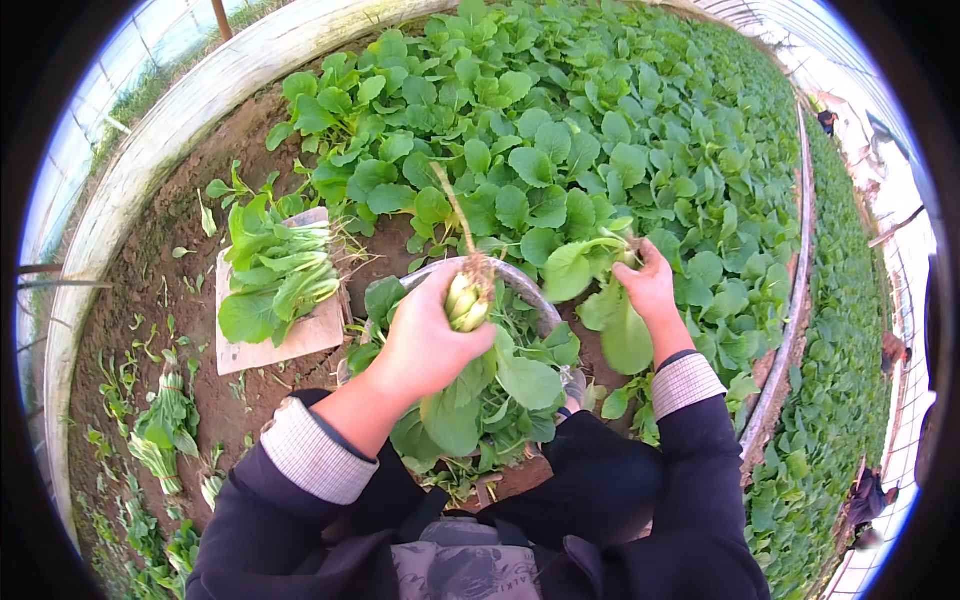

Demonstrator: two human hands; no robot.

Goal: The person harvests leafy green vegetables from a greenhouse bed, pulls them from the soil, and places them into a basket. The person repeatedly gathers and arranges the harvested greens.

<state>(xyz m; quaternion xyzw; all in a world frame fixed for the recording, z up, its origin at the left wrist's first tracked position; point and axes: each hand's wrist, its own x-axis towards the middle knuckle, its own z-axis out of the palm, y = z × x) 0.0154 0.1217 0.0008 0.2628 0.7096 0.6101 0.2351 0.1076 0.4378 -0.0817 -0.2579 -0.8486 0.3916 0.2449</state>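
My left hand is closed round a bunch of leafy greens, its pale stems and soil-covered roots pointing away from me and its leaves hanging toward my lap. A long tan strand sticks up from the root end; I cannot tell if it is a root or a tie. To the right, my right hand pinches a leafy green plant near its root end, with broad leaves drooping below the fingers. Beneath the left hand sits a round basin with loose greens inside, in front of my knees.
Left of the basin, a pile of greens lies on a pale board. A bundled bunch rests on the soil farther left. Dense growing greens fill the far side. A pale curved border edges the bed. People are at far right.
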